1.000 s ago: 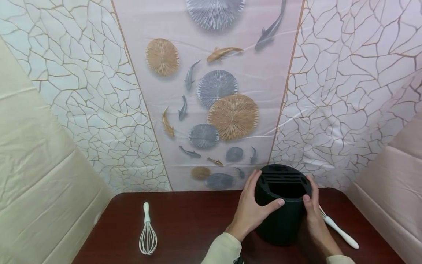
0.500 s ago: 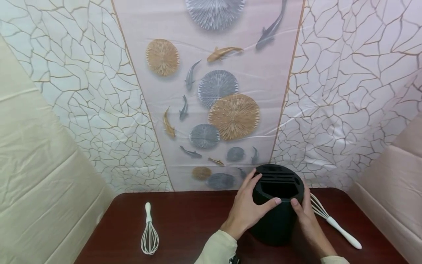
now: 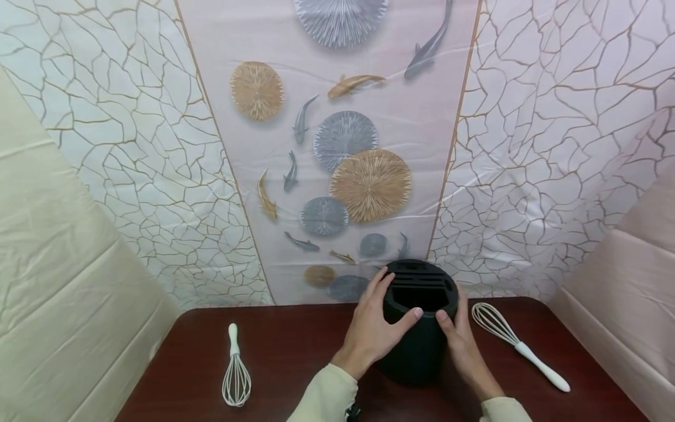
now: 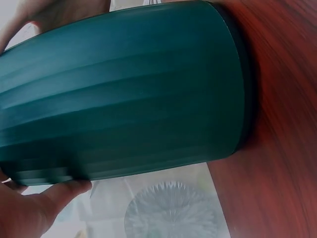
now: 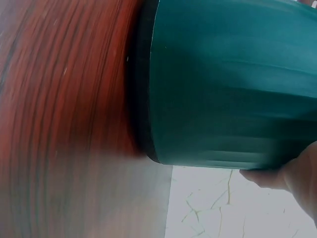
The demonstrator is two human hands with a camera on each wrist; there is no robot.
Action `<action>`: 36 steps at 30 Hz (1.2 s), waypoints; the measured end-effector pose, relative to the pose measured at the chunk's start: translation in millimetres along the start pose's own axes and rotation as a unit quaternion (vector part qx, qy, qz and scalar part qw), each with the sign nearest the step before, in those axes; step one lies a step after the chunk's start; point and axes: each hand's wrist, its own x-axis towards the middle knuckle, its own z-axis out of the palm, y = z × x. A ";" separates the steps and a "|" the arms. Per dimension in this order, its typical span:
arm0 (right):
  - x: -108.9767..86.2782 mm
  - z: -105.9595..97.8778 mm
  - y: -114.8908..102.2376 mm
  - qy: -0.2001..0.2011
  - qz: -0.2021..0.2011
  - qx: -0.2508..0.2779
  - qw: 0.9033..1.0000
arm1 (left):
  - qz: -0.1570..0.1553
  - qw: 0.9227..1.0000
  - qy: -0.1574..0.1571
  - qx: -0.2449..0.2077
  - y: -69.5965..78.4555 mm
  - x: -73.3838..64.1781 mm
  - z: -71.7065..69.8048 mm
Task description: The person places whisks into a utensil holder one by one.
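Observation:
Both hands grip a dark green, round utensil holder [image 3: 413, 354] with slots and a wide opening in its black top. It stands upright on the right half of the table. My left hand [image 3: 367, 333] holds its left side, thumb on the front of the rim and fingertips at the back edge. On the opposite side my right hand [image 3: 464, 349] clasps it, thumb near the front rim and fingers hidden behind. In the left wrist view the ribbed green wall [image 4: 124, 94] meets the wood at its dark base; the right wrist view shows the same wall [image 5: 223, 89] close up.
A white whisk [image 3: 237, 375] lies at the left of the dark red wooden table [image 3: 295, 351], handle pointing away. Right of the holder lies a second white whisk [image 3: 519, 346], its handle toward the front right. A patterned cloth wall [image 3: 343, 234] rises behind the table.
Both hands have moved the utensil holder to the left across the table. The right whisk's wires, mostly covered before, now show fully beside it. The left whisk stays where it was.

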 end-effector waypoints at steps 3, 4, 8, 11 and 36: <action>2.1 9.1 1.5 -0.003 -0.001 0.009 1.000 | 0.001 1.000 0.006 0.005 -4.9 -1.7 -6.0; 3.2 12.0 1.7 -0.006 -0.001 0.010 1.000 | 0.001 1.000 0.008 0.006 -6.7 -2.3 -8.0; 7.1 23.1 3.3 -0.020 -0.005 0.016 1.000 | -0.003 1.000 0.015 0.011 -14.6 -5.2 -16.5; 9.1 31.2 4.6 -0.024 -0.001 0.016 1.000 | -0.003 1.000 0.020 0.018 -19.6 -7.5 -23.3; 17.4 82.1 5.4 -0.065 -0.008 0.036 0.997 | -0.007 0.997 0.059 0.047 -46.8 -18.9 -62.2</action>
